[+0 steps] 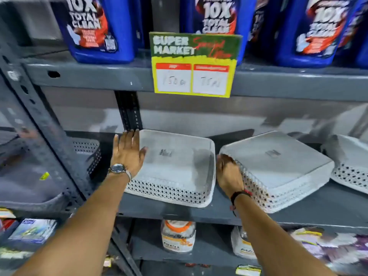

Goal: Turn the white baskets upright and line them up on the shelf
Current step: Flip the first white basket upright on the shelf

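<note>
A white perforated basket [173, 168] sits on the grey shelf [219, 214] and seems to have its open side up. My left hand [127, 154] lies flat against its left rim, fingers straight, holding nothing. To its right a stack of white baskets [278, 166] lies upside down, bottoms up and turned at an angle. My right hand [229, 174] is in the gap between the two, with its fingers curled on the stack's left corner. Another upside-down white basket [348, 166] is cut off at the right edge.
Blue detergent bottles [99, 28] stand on the shelf above, with a yellow and green price sign [195, 64] hanging from its edge. Grey baskets [85, 148] fill the bay on the left, behind a grey upright post [49, 126]. Packaged goods [178, 236] sit on the shelf below.
</note>
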Demonstrator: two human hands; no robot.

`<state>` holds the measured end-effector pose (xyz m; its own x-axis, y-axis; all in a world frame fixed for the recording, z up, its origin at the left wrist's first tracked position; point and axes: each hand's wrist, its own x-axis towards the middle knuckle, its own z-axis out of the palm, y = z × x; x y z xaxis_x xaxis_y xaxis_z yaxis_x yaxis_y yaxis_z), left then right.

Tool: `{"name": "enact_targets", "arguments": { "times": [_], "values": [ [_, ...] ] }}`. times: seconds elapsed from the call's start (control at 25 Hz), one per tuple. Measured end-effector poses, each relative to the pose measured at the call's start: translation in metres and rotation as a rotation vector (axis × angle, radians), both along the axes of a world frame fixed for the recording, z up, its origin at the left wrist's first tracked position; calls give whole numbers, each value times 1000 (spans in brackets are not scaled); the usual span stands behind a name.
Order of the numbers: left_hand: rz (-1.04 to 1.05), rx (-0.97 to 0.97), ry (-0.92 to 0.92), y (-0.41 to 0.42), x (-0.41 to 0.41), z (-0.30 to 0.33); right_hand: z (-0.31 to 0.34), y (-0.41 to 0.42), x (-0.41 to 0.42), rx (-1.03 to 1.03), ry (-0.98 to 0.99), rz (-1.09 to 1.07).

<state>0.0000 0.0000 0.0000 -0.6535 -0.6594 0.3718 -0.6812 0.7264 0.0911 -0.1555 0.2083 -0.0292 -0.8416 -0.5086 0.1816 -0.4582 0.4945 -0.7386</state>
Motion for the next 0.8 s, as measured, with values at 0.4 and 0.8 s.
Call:
{"name": "enact_targets", "arguments": {
  "times": [0.4, 0.8],
  "values": [
    [337, 1075, 338, -76, -33, -20, -31, -53, -24, -214, -667, -172],
    [224, 1590, 1002, -101, -2, 16, 22, -4, -61, -587, -868, 68]
  ]
}}
